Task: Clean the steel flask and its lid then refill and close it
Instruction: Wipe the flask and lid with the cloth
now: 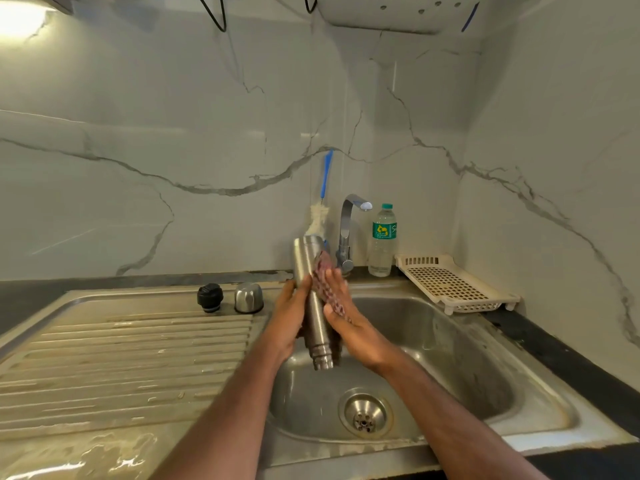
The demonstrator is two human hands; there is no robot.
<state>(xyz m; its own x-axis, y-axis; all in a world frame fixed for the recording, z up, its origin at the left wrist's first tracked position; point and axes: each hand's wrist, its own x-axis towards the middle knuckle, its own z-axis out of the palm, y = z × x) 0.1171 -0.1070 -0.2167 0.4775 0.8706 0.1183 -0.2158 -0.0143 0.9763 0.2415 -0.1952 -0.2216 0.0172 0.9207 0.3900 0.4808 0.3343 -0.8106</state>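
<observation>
Both hands met over the sink basin (450,358): the left hand (289,318) gripped the steel flask (313,306), held mouth-down and tilted, while the right hand (349,327) pressed a reddish scrub pad (327,275) against its side, fingers extended. Two lid parts, black stopper (209,297) and steel cup (248,297), sat on the drainboard (121,358).

water bottle (382,240), green label, print too small to read

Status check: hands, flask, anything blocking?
Left hand grips steel flask, mouth down over sink basin. Right hand presses reddish scrub pad on it. Black stopper, steel cap off. Nothing blocking.
</observation>
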